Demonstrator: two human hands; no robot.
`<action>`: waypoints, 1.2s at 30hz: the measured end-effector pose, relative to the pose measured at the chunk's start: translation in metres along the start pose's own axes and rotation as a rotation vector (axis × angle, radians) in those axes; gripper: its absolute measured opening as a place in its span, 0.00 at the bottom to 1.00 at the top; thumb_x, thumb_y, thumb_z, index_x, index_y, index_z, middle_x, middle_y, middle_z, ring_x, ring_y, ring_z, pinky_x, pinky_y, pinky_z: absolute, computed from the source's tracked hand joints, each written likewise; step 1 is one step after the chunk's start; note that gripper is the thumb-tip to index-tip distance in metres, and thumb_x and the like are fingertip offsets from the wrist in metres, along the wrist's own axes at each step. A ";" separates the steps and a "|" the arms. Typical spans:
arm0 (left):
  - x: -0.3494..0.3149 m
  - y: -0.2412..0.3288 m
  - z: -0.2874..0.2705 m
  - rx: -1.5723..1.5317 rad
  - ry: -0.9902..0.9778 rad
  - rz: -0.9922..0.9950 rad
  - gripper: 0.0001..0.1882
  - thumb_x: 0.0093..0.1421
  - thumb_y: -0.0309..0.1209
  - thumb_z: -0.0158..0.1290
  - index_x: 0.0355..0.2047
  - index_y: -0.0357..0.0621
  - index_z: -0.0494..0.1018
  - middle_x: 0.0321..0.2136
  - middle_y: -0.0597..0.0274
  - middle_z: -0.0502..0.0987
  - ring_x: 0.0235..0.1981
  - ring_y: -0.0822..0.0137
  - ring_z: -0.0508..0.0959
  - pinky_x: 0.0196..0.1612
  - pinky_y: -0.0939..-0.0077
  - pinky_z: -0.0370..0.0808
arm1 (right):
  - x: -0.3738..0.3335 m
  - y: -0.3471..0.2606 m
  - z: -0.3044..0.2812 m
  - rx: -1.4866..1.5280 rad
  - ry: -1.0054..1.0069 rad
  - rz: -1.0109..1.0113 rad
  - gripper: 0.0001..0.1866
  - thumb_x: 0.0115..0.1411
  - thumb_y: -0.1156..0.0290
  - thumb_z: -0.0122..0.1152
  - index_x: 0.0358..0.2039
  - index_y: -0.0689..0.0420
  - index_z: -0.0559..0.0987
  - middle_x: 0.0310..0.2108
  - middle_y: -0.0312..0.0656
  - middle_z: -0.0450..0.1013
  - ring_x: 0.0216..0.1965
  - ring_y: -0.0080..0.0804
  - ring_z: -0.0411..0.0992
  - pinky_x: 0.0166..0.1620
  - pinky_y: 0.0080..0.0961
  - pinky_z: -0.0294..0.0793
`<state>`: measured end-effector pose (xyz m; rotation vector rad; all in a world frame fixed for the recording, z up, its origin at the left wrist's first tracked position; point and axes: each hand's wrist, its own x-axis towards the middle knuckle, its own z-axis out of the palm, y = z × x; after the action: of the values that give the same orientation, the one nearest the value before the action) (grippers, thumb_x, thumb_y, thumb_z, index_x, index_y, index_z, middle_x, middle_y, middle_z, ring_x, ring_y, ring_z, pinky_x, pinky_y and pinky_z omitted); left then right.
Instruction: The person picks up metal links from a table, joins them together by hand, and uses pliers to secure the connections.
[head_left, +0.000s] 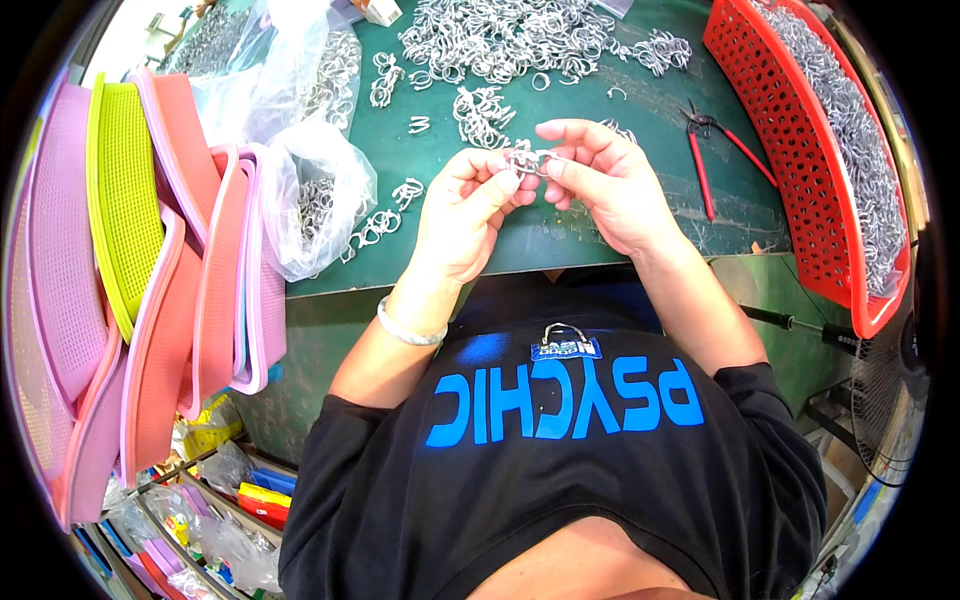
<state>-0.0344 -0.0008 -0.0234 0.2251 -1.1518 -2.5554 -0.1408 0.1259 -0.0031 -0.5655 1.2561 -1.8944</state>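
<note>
Small silvery metal rings [524, 158] are held in front of me, above the near part of the green table. My left hand [455, 220] pinches them between thumb and fingers. From the other side, my right hand [620, 200] closes thumb and forefinger on a ring of the same cluster, its other fingers partly curled. How the rings are linked is too small to make out. Just beyond my fingers lies a small heap of rings [483, 115]. A short row of rings [375, 230] rests left of my left hand.
A large pile of rings [510, 40] covers the table's far side. Red-handled pliers [702, 170] lie to the right, beside a red perforated basket [780, 170] full of metal pieces. On the left are a clear plastic bag [350, 185] holding rings and several stacked coloured baskets [125, 180].
</note>
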 end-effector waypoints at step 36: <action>0.001 -0.001 -0.009 -0.150 -0.004 -0.031 0.03 0.57 0.26 0.48 0.32 0.45 0.69 0.34 0.60 0.74 0.34 0.69 0.74 0.39 0.76 0.71 | 0.005 0.005 0.002 -0.288 -0.006 -0.169 0.10 0.56 0.71 0.53 0.38 0.61 0.74 0.27 0.34 0.71 0.25 0.17 0.67 0.30 0.14 0.68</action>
<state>-0.0335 -0.0067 -0.0302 0.2023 -0.9597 -2.6552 -0.1404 0.1193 -0.0070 -0.8502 1.5312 -1.8563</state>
